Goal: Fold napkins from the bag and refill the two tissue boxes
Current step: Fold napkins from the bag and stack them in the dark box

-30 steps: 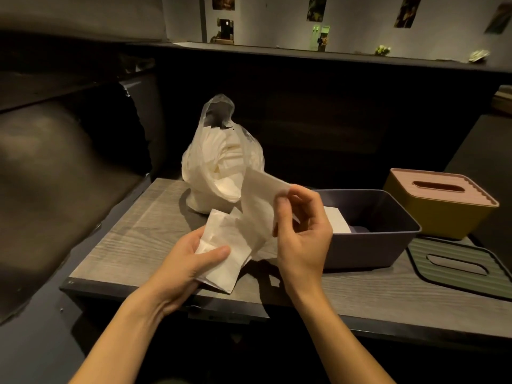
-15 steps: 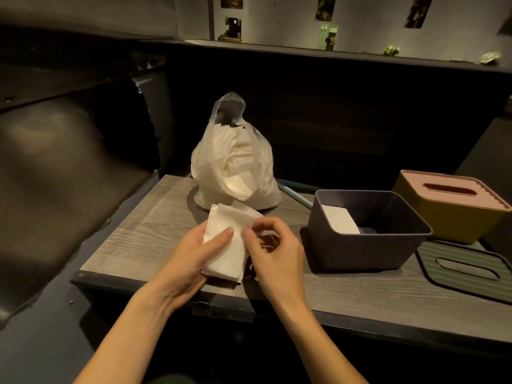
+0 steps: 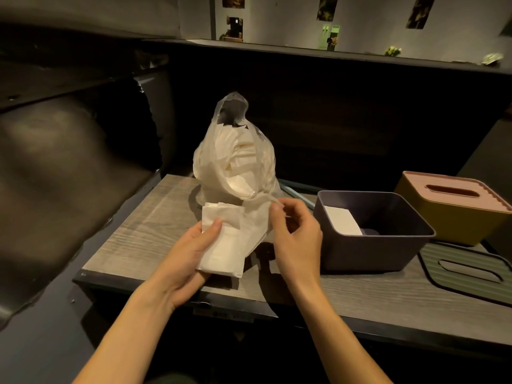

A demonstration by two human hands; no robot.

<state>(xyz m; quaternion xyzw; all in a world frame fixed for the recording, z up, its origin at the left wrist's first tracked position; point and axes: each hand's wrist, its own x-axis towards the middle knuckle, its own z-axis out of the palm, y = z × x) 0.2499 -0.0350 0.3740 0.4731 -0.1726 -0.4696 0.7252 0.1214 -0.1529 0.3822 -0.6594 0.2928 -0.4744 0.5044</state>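
Napkins stacked in left hand, right hand pinching a loose sheet's edge, bag at 12 o'clock nearly full, open box at 3 o'clock holds one fold, second box lidded: early stage.

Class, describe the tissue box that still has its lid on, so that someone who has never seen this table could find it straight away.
Start at the grey wooden table and go to its far right end, past the open dark purple box. There stands the yellow tissue box. Unlike its open neighbour, it wears a pink ribbed lid with a slot.
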